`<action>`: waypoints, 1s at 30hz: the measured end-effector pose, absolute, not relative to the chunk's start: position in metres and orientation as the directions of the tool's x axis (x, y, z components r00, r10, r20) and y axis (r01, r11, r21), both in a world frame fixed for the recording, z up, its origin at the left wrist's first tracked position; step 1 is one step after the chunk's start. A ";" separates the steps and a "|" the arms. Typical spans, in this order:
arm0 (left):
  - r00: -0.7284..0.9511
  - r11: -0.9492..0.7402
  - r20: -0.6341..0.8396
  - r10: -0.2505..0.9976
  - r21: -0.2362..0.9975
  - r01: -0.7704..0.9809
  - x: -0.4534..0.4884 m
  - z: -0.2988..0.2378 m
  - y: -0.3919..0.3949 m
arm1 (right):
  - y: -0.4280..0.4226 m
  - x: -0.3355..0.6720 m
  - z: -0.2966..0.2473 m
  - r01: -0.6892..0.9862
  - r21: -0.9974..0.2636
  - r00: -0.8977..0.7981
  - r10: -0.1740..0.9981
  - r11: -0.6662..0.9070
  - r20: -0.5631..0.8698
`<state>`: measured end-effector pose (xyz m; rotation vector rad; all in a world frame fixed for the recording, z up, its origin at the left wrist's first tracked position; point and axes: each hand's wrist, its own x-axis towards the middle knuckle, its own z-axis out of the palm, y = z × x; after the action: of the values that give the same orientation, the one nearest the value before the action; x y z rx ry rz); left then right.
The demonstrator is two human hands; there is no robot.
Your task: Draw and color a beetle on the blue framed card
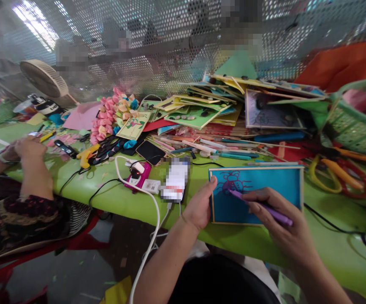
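A blue card with a thin wooden frame [284,181] lies at the front of the green table. On its upper left part is a dark line drawing [233,183] that looks like an insect. My left hand [200,207] grips the card's left edge, thumb on top at the frame. Between the fingers of my right hand [277,211] is a purple marker [271,209], its tip touching the lower left of the drawing. The fingers of my left hand under the card are hidden.
A charging phone [174,179] and a magenta power strip [138,175] with a white cable lie to the left. Behind are loose pens [208,147], stacked framed cards [198,114] and scissors [325,175]. A green basket [360,126] stands right. A co-worker's hands [27,147] are far left.
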<state>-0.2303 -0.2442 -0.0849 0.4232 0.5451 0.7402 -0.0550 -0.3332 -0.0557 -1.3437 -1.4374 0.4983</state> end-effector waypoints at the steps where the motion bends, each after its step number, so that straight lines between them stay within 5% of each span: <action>1: 0.609 0.663 -0.313 0.729 0.541 -0.516 -0.230 -0.085 -0.244 | -0.334 -0.054 -0.056 0.457 -0.844 0.190 0.896 0.281 0.401; 30: 0.607 0.666 -0.322 0.727 0.547 -0.507 -0.232 -0.086 -0.244 | -0.338 -0.051 -0.058 0.436 -0.866 0.209 0.908 0.245 0.363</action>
<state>-0.2317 -0.2435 -0.0860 0.4289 0.5586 0.7384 -0.0514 -0.3383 -0.0577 -1.3678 -1.4044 0.5353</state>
